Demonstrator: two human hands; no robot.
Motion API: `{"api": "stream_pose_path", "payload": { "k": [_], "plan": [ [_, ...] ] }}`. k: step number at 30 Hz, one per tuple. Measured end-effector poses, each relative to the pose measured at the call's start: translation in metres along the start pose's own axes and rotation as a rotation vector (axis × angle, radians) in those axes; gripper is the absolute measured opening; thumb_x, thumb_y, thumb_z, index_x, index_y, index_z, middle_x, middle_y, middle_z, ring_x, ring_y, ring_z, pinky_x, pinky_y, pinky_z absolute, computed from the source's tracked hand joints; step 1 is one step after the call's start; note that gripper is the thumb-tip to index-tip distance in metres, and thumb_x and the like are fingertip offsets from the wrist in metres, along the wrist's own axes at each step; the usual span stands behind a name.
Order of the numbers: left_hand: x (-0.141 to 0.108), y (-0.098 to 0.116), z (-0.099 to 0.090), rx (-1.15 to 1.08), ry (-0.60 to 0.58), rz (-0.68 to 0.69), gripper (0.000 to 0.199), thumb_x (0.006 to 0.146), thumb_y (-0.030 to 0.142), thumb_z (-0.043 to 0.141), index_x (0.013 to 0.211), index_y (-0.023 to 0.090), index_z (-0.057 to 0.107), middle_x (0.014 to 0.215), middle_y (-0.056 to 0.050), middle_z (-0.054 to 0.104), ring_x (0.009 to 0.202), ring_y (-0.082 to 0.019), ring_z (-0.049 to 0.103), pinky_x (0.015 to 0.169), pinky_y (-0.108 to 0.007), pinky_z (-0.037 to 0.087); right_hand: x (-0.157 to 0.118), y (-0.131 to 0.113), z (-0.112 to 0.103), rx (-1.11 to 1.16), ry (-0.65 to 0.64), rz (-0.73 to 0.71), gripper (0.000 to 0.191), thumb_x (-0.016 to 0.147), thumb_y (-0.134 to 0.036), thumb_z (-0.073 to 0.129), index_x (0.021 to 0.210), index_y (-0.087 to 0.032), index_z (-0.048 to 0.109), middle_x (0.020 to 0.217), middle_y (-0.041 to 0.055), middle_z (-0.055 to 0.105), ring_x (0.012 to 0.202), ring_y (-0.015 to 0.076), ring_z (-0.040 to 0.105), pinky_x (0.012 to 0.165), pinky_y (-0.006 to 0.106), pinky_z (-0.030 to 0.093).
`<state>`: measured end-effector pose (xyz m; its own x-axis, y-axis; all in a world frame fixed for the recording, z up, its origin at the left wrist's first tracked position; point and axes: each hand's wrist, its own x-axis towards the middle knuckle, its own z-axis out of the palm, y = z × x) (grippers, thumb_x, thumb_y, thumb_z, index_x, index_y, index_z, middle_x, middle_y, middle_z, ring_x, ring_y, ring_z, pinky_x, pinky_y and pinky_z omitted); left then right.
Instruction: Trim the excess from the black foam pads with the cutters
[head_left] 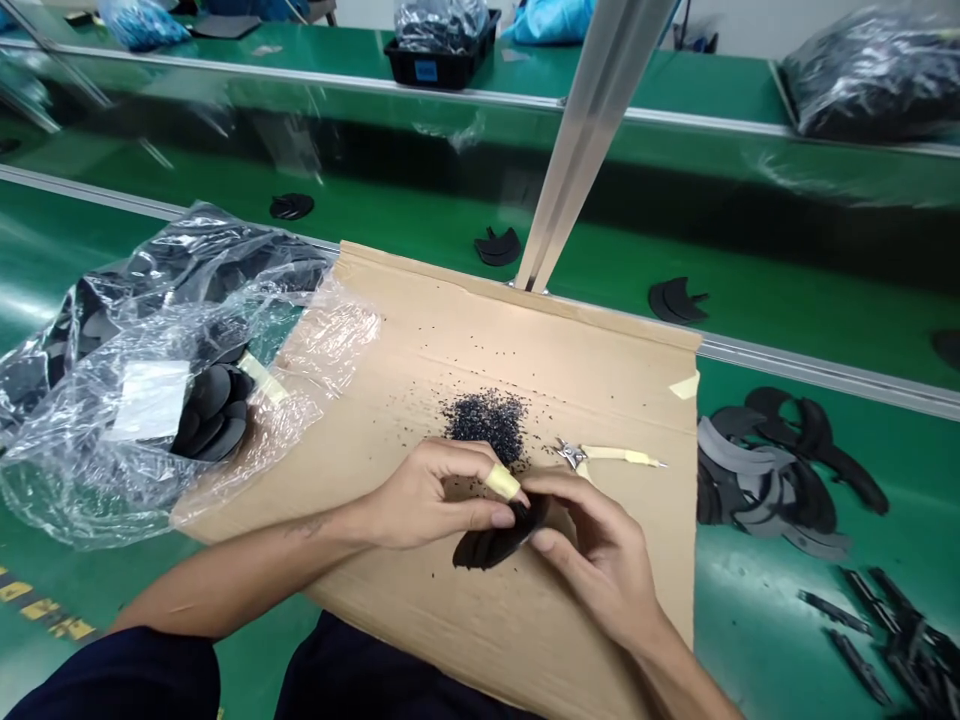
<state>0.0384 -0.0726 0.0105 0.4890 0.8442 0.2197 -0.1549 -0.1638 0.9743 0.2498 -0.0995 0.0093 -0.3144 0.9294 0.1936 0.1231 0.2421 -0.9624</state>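
Note:
Both hands hold a dark, curved plastic part over the near part of the cardboard sheet. My left hand pinches at its upper side, with yellow tape round the index finger. Thumb and fingers of my right hand grip the right end of the part. What lies between the fingertips is partly hidden. Just beyond the hands is a heap of tiny black bits, with more scattered around it. A pair of nippers with cream, taped handles lies right of the heap.
A clear plastic bag with black rounded parts stands left. Curved parts and narrow black pieces lie right. A metal post rises behind the cardboard. On the green strip beyond lie several fan-shaped parts.

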Motion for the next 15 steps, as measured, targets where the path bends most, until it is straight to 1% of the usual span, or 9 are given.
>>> {"api": "stream_pose_path", "payload": {
  "k": [2, 3, 5, 7, 9, 11, 12, 14, 15],
  "plan": [
    [0.0, 0.001, 0.001, -0.001, -0.023, 0.006, 0.013, 0.091, 0.026, 0.074, 0.095, 0.014, 0.077, 0.085, -0.008, 0.072, 0.079, -0.014, 0.067, 0.072, -0.026, 0.055, 0.003, 0.0, -0.004, 0.021, -0.027, -0.05, 0.013, 0.096, -0.033, 0.066, 0.1, -0.024, 0.074, 0.101, 0.0076, 0.072, 0.091, 0.0206, 0.069, 0.08, 0.037, 0.059],
    [0.0, 0.002, 0.001, 0.004, -0.045, 0.006, 0.013, 0.091, 0.026, 0.073, 0.094, 0.014, 0.077, 0.083, -0.008, 0.071, 0.078, -0.014, 0.066, 0.071, -0.026, 0.055, 0.004, 0.0, -0.005, 0.026, -0.052, -0.073, 0.013, 0.097, -0.032, 0.064, 0.095, -0.024, 0.075, 0.097, 0.0072, 0.072, 0.087, 0.0199, 0.069, 0.077, 0.036, 0.059],
    [0.0, 0.004, 0.003, 0.02, -0.073, 0.001, 0.014, 0.092, 0.027, 0.073, 0.092, 0.014, 0.076, 0.08, -0.008, 0.07, 0.077, -0.014, 0.064, 0.071, -0.026, 0.054, 0.005, 0.0, -0.006, 0.021, -0.07, -0.125, 0.012, 0.097, -0.027, 0.064, 0.094, -0.023, 0.075, 0.092, 0.0062, 0.071, 0.082, 0.0187, 0.068, 0.071, 0.034, 0.059],
    [0.0, 0.007, 0.005, 0.025, -0.054, -0.005, 0.019, 0.094, 0.031, 0.07, 0.091, 0.014, 0.075, 0.08, -0.007, 0.069, 0.077, -0.015, 0.063, 0.072, -0.026, 0.053, 0.003, -0.002, -0.002, -0.018, -0.009, -0.187, 0.01, 0.096, -0.022, 0.065, 0.096, -0.023, 0.075, 0.091, 0.0055, 0.07, 0.081, 0.0182, 0.067, 0.069, 0.034, 0.058],
    [0.001, 0.009, 0.007, -0.019, -0.025, -0.022, 0.037, 0.099, 0.046, 0.059, 0.093, 0.013, 0.074, 0.084, -0.009, 0.068, 0.081, -0.016, 0.064, 0.075, -0.028, 0.054, 0.001, -0.004, 0.003, -0.079, 0.1, -0.242, 0.01, 0.092, -0.017, 0.068, 0.095, -0.023, 0.075, 0.09, 0.0051, 0.07, 0.081, 0.0187, 0.067, 0.069, 0.034, 0.057],
    [0.002, 0.009, 0.008, -0.064, -0.033, -0.04, 0.053, 0.097, 0.062, 0.052, 0.102, 0.013, 0.073, 0.093, -0.011, 0.068, 0.089, -0.018, 0.066, 0.08, -0.031, 0.056, 0.0, -0.006, 0.005, -0.151, 0.184, -0.265, 0.012, 0.09, -0.013, 0.069, 0.094, -0.023, 0.075, 0.089, 0.0044, 0.07, 0.08, 0.0188, 0.066, 0.069, 0.035, 0.057],
    [0.002, 0.008, 0.009, -0.06, -0.042, -0.047, 0.055, 0.095, 0.064, 0.054, 0.106, 0.014, 0.072, 0.096, -0.011, 0.068, 0.092, -0.019, 0.067, 0.082, -0.032, 0.057, 0.001, -0.006, 0.003, -0.187, 0.186, -0.268, 0.012, 0.091, -0.013, 0.069, 0.095, -0.023, 0.075, 0.09, 0.0042, 0.07, 0.081, 0.0189, 0.067, 0.07, 0.035, 0.057],
    [0.0, 0.004, 0.009, 0.023, -0.017, -0.048, 0.045, 0.092, 0.055, 0.066, 0.112, 0.015, 0.071, 0.1, -0.01, 0.069, 0.094, -0.019, 0.068, 0.084, -0.032, 0.059, 0.004, -0.003, -0.009, -0.303, 0.114, -0.255, 0.01, 0.092, -0.023, 0.071, 0.102, -0.025, 0.074, 0.097, 0.0055, 0.07, 0.089, 0.021, 0.067, 0.075, 0.039, 0.058],
    [-0.001, 0.001, 0.008, 0.085, 0.028, -0.048, 0.037, 0.091, 0.046, 0.071, 0.113, 0.016, 0.071, 0.101, -0.009, 0.07, 0.094, -0.018, 0.069, 0.084, -0.031, 0.059, 0.005, -0.001, -0.019, -0.401, 0.063, -0.236, 0.018, 0.092, -0.031, 0.072, 0.108, -0.025, 0.073, 0.105, 0.0076, 0.07, 0.097, 0.0238, 0.067, 0.08, 0.042, 0.058]
  ]
}}
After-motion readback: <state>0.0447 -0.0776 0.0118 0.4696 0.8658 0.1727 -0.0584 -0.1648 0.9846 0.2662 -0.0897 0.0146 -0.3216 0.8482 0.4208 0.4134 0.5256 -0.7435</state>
